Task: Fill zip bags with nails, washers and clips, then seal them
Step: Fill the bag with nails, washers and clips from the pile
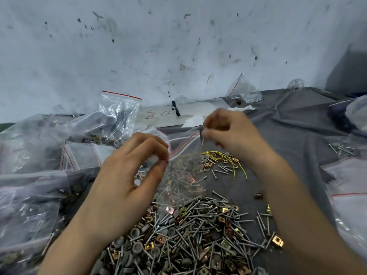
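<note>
Heaped steel nails (200,221), grey washers (137,247) and brass clips (277,240) lie under the part-filled clear red-lined zip bag (184,175), its mouth corners pinched by my left hand (129,175) and right hand (230,132); next, probably, pressing the strip closed.

Clear and colourless for the zip bag (182,175), with one thin red line beside a white band along its mouth; same clear film and red line on the packed bags (119,114) at the left. Dull silver-grey for the nails (198,235), flat matt grey for the washers (137,248), brassy yellow to coppery pink for the clips (277,241), bright yellow for the thin wire (213,154). Plain dark charcoal grey for the cloth (297,126); pale bluish white flecked with black smudges and streaks for the wall (178,36); black for the strip of tape (176,110).
</note>
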`<control>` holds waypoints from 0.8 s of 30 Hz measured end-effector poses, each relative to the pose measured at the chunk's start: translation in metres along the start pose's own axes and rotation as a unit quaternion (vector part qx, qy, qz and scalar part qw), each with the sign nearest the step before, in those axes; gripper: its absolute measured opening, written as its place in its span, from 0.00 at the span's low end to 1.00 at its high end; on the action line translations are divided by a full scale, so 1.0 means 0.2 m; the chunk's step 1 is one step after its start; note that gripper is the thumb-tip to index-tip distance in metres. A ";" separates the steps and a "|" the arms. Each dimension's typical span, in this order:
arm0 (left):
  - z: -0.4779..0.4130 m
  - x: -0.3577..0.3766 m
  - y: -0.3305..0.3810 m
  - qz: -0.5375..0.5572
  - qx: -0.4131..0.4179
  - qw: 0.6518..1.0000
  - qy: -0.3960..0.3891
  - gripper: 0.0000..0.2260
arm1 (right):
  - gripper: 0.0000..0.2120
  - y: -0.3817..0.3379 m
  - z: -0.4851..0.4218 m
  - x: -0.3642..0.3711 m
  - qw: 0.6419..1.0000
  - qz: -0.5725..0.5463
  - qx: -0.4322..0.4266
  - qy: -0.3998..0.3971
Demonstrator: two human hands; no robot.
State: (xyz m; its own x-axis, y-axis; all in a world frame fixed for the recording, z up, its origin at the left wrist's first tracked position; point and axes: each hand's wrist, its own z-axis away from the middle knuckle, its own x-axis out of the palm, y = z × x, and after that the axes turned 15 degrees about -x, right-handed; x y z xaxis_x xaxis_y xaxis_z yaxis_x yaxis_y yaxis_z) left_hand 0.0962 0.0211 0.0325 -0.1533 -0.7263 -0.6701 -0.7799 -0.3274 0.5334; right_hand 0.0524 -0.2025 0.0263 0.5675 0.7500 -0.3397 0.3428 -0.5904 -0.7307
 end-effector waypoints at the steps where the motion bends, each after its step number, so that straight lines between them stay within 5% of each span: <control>1: 0.00 0.00 0.00 -0.002 0.002 1.000 -0.004 0.04 | 0.10 -0.06 0.00 -0.01 0.996 -0.064 -0.032 0.057; 4: 0.00 0.00 0.01 0.005 0.003 1.000 -0.013 0.05 | 0.08 -0.22 0.03 -0.01 0.978 -0.145 -0.119 0.092; 11: 0.00 0.00 0.01 0.039 0.009 0.999 -0.003 0.04 | 0.03 -0.31 0.07 0.04 0.986 0.019 -0.133 -0.103; 24: 0.00 0.00 -0.04 0.084 -0.013 0.996 0.008 0.03 | 0.06 -0.08 0.01 0.01 1.000 0.010 -0.009 -0.001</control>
State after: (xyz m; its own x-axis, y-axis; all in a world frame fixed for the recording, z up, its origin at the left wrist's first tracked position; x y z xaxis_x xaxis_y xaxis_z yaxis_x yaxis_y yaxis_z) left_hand 0.1013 0.0243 0.0286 -0.2709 -0.7816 -0.5618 -0.7283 -0.2152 0.6506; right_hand 0.0463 -0.1915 0.0356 0.5728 0.7387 -0.3554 0.3444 -0.6103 -0.7134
